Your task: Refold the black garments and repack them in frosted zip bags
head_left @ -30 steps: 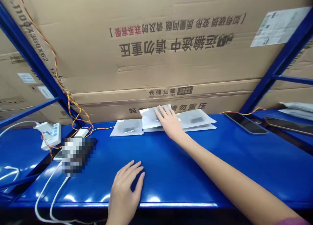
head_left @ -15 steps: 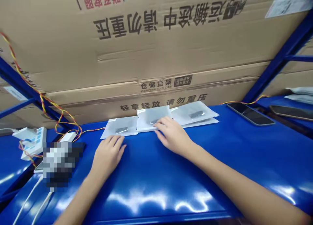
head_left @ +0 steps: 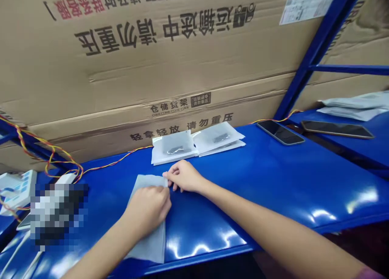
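A frosted white plastic bag (head_left: 152, 240) lies turned lengthwise near the front edge of the blue shelf. My left hand (head_left: 149, 209) rests over its middle, fingers curled in at its right edge. At the bag's upper right corner, my right hand (head_left: 184, 176) pinches the edge between thumb and fingers. What the bag contains is hidden under my left hand. Just beyond my hands sits a stack of frosted bags (head_left: 174, 143) with a dark item showing through the top one. Beside it on the right lies another pair of frosted bags (head_left: 217, 138).
Large cardboard boxes (head_left: 182, 68) stand behind the blue shelf (head_left: 258, 182). Phones lie at the right, one a black phone (head_left: 280, 132). A white power strip (head_left: 20, 192), twisted red-yellow wires (head_left: 51, 149) and a blurred-out object (head_left: 57, 214) are at the left.
The leftmost frosted bag has been drawn from the back row toward me and turned. Both hands have closed on it. The view has shifted to the right.
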`<action>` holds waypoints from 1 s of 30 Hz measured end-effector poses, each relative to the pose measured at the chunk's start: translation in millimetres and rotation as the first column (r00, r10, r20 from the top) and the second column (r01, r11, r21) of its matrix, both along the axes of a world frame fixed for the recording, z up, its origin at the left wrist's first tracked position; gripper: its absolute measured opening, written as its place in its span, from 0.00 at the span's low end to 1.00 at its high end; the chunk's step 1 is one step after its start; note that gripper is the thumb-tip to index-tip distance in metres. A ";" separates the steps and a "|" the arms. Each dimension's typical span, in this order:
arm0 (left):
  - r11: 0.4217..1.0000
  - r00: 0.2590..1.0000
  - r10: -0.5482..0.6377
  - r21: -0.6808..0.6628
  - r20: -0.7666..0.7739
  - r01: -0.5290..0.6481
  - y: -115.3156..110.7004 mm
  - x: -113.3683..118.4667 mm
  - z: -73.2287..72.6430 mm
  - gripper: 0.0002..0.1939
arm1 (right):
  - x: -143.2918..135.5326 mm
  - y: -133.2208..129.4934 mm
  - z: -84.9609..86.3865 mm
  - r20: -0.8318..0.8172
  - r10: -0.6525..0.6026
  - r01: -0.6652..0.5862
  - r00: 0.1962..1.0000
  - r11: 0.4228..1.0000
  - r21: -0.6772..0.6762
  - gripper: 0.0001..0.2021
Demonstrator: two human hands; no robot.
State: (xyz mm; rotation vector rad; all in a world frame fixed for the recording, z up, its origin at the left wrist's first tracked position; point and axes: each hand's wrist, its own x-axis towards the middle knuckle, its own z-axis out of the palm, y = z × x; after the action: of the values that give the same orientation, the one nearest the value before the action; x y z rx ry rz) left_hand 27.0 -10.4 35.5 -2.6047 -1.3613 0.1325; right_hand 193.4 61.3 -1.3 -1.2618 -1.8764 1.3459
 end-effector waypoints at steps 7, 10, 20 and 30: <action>0.983 0.755 0.124 -0.185 0.644 -0.003 54.3 -0.7 14.0 0.14 | 8.7 11.7 2.5 -0.142 -0.087 0.067 0.986 0.988 -0.136 0.15; 0.943 0.656 0.221 -0.330 0.722 0.045 69.2 -9.0 -1.7 0.19 | 12.3 13.4 4.2 -0.173 -0.110 0.080 0.979 0.982 -0.171 0.16; 0.922 0.485 0.290 -0.377 0.825 0.091 72.4 -32.3 -22.7 0.23 | 6.1 -9.3 19.7 -0.151 -0.036 0.003 0.988 0.977 -0.212 0.15; 0.945 0.410 0.255 -0.315 0.876 0.085 74.0 -42.6 -26.4 0.19 | 25.5 -125.8 8.8 -0.020 -0.021 0.014 1.000 0.954 -0.301 0.17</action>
State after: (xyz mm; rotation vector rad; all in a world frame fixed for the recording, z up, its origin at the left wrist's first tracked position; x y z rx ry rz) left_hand -15.6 63.7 9.1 -2.9402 -1.8684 -1.4333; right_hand 218.9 -64.5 7.6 -1.3967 -1.6843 1.6778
